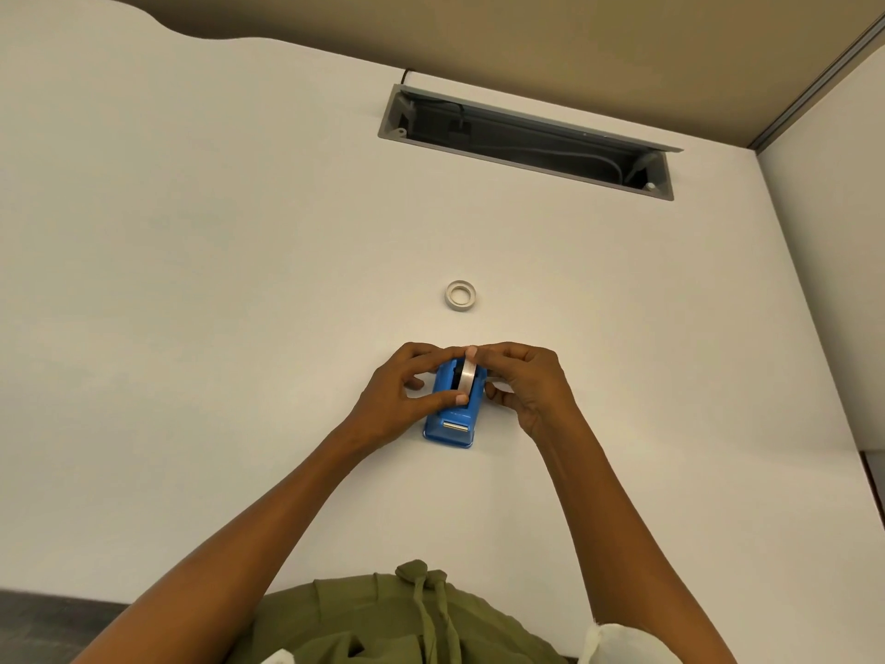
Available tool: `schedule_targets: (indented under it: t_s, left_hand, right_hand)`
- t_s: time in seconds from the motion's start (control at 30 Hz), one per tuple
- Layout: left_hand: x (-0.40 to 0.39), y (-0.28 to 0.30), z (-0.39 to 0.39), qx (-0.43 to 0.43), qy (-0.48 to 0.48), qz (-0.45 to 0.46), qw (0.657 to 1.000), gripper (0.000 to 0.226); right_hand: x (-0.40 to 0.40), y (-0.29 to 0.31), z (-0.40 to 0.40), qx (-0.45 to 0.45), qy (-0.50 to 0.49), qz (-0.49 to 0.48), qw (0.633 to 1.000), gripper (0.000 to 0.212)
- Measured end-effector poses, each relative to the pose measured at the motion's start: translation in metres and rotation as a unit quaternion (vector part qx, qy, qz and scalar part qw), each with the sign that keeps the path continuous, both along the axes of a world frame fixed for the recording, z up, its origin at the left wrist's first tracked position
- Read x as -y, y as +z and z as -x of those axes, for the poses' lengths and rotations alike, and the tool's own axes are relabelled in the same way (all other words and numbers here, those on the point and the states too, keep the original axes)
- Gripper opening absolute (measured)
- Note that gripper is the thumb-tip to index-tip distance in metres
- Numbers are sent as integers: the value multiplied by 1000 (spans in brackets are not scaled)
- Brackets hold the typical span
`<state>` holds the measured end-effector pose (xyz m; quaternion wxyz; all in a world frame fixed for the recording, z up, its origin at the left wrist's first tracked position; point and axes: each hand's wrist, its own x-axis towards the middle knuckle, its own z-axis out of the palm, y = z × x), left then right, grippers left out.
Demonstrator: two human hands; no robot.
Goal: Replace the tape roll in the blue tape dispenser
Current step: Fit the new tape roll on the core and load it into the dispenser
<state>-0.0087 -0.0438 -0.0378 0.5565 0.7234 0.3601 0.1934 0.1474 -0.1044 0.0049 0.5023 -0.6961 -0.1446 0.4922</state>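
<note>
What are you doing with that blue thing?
A person is changing the tape in a blue dispenser on a white desk. Both hands are on it: the left hand is at its left side, and the right hand pinches the roll that stands upright in the dispenser. Another roll lies flat on the desk just beyond, untouched. I cannot tell which roll is the new one.

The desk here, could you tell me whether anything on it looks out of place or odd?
Nothing looks damaged or spilled. One tape roll lies flat and loose on the white desk, beyond the blue tape dispenser. The cable tray at the back stands open.
</note>
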Motion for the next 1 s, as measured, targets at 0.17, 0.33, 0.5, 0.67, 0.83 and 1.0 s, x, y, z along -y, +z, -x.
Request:
schedule_targets:
  t_s: [0.17,0.33,0.5,0.67,0.83,1.0]
  left_hand:
    - [3,6,-1,11,11,14,1000,44]
    - [4,8,-2,18,28,14,999,40]
    - [3,7,-1,9,15,1,1000,40]
    - [1,3,0,-4,5,3,1000,48]
    - [0,1,0,-8,2,2,1000,50]
    - [0,2,1,-3,-7,3,1000,49]
  right_hand:
    - [9,-7,4,97,11,-45,994,11]
    - [22,-5,0,126,74,-65,987,18]
    - [22,-5,0,147,111,-54,981,15]
    - [16,-8,3,116,76,-48,989,18]
    - [17,-9,6,86,47,-51,994,16]
    - [13,-11,11,49,6,-50,998,8]
